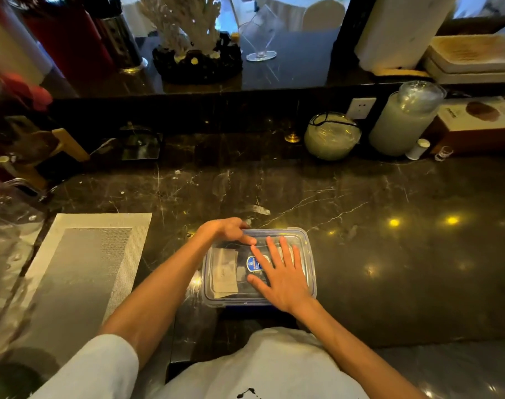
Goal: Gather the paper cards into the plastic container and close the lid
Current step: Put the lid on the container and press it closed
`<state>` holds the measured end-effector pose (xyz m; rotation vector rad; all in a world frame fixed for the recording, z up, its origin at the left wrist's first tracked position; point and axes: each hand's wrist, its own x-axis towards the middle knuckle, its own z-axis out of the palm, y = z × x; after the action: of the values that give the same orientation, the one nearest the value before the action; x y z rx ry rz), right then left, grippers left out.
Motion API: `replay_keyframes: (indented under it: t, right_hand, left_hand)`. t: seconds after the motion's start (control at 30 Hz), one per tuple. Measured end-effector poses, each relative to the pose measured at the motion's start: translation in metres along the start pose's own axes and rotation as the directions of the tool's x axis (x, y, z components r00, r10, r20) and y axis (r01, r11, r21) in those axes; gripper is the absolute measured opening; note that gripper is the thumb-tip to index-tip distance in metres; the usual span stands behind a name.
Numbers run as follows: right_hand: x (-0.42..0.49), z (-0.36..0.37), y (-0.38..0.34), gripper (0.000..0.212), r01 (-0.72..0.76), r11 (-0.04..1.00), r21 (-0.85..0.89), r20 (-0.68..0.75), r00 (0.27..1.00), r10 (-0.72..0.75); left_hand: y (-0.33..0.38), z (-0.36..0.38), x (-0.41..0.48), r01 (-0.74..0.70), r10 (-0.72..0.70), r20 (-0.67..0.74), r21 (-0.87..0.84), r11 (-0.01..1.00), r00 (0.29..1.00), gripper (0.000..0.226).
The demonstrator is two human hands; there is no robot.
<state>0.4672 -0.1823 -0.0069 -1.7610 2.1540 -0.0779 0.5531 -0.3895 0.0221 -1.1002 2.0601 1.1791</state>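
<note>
A clear plastic container [310,263] with a blue-rimmed lid sits on the dark marble counter in front of me. The lid lies on top of it, with a blue label under my fingers. White paper cards [223,273] show through the lid in the left half of the box. My right hand [280,276] rests flat on the lid with its fingers spread. My left hand [231,230] is at the far left corner of the lid, fingers curled over the rim and thumb on top.
A grey woven placemat [81,272] lies to the left. Clear plastic items [9,214] sit at the far left edge. Two round glass jars [332,136] [404,122], a small white bottle [417,149] and a box stand along the back right.
</note>
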Motion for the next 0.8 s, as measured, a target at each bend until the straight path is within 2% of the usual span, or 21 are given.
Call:
replay_keyframes:
  t: [0.07,0.13,0.23,0.43,0.63,0.8]
  right_hand:
    - [0.0,0.001,0.001,0.072,0.003,1.0,0.006,-0.006,1.0,-0.003]
    - [0.001,0.003,0.002,0.071,0.004,1.0,-0.004,-0.008,1.0,-0.004]
    - [0.002,0.006,0.002,0.071,-0.001,1.0,-0.019,-0.005,1.0,0.001]
    - [0.003,0.006,0.003,0.069,-0.002,1.0,-0.008,-0.004,1.0,0.002]
    - [0.001,0.003,0.001,0.071,-0.001,1.0,-0.003,0.011,1.0,0.001]
    - [0.001,0.001,0.001,0.072,-0.001,1.0,-0.029,0.006,1.0,0.002]
  left_hand:
    - [-0.007,0.007,0.0,-0.042,0.047,-0.124,0.043,0.998,0.991,0.074]
    - [-0.013,0.014,-0.003,-0.081,0.115,-0.282,0.13,0.988,0.952,0.072]
    - [-0.021,0.026,-0.005,-0.155,0.198,-0.397,0.138,0.978,0.896,0.063]
    - [-0.026,0.04,-0.006,-0.164,0.209,-0.53,0.131,0.978,0.822,0.054]
    - [-0.024,0.043,-0.005,-0.169,0.184,-0.582,0.081,0.982,0.792,0.047]
    - [-0.024,0.048,-0.005,-0.199,0.202,-0.646,0.079,0.977,0.736,0.038]
